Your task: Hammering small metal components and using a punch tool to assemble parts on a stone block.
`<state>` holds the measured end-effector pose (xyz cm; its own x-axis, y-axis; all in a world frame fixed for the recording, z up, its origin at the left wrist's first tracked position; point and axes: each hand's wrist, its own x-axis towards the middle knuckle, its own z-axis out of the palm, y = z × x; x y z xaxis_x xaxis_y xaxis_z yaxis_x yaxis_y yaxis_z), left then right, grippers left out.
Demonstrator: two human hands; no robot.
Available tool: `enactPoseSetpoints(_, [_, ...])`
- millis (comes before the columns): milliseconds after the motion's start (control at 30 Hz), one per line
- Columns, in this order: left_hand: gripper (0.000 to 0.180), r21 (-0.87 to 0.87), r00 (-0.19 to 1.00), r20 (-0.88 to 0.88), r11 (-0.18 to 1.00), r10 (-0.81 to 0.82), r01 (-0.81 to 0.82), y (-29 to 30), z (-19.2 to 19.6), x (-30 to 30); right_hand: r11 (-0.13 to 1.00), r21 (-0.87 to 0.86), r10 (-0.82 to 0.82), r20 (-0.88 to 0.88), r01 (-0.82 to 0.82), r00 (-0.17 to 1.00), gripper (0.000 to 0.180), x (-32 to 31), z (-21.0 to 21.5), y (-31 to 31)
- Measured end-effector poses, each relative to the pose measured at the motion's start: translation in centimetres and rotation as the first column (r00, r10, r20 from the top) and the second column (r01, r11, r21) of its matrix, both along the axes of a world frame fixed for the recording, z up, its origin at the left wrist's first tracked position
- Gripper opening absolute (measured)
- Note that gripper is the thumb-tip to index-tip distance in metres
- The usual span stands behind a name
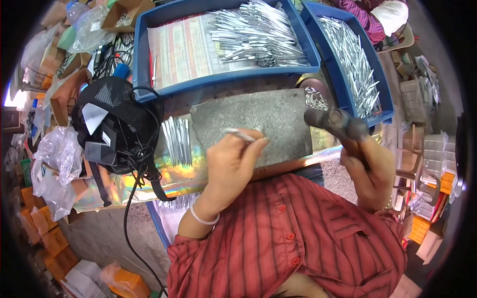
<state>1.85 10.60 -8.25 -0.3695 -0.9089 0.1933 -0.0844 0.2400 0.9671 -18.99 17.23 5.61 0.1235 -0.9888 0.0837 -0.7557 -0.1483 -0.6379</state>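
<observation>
My left hand [231, 164] is closed in a pinch on a slim silvery metal rod [239, 134]. It is held low over a worn dark grey slab [248, 111] on the bench. Whether the rod's end touches the slab is hidden by my fingers. To the right, my right hand [372, 171] is wrapped round a hammer, its dark head [336, 123] raised near the slab's right edge. A row of similar slim metal rods [177, 141] lies left of the slab. Beyond the hammer, a round container [328, 89] holds small shiny metal pieces [315, 99].
Behind the slab stands a blue tray [228, 77] with heaped metal rods [261, 37]; another blue tray [343, 94] is at the right. A black mesh bag [117, 94] with cables sits left. Plastic bags [59, 164] and boxes crowd the far left. Another person's sleeve [365, 22] shows top right.
</observation>
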Motion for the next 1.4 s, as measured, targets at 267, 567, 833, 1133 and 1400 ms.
enactPoseSetpoints(267, [0.019, 0.626, 0.733, -0.634, 0.719, 0.246, 0.300, -1.8, 3.0, 2.1, 0.986, -0.005, -0.160, -0.243, 0.164, 0.957, 0.038, -1.4, -11.7, -1.1])
enactPoseSetpoints(567, [0.030, 0.569, 0.851, -0.503, 0.799, 0.149, 0.197, -1.6, 2.9, 0.8, 0.913, -0.219, -0.402, -0.345, 0.344, 0.848, 0.042, -8.2, -14.7, -1.0])
enactPoseSetpoints(833, [0.023, 0.552, 0.894, -0.427, 0.823, 0.139, 0.135, -0.9, 2.9, -0.3, 0.815, -0.087, -0.520, -0.545, 0.573, 0.657, 0.027, -10.3, -18.3, -2.1])
enactPoseSetpoints(1133, [0.018, 0.580, 0.979, -0.205, 0.806, 0.001, 0.120, 0.3, 4.3, -0.8, 0.862, -0.046, -0.507, -0.071, 0.505, 0.859, 0.009, -9.0, -14.0, 1.5])
enactPoseSetpoints(1400, [0.020, 0.472, 0.958, -0.133, 0.834, -0.252, 0.285, 0.8, 2.8, -1.8, 0.894, 0.445, -0.347, 0.752, -0.044, 0.561, 0.009, -2.8, -7.3, -0.1])
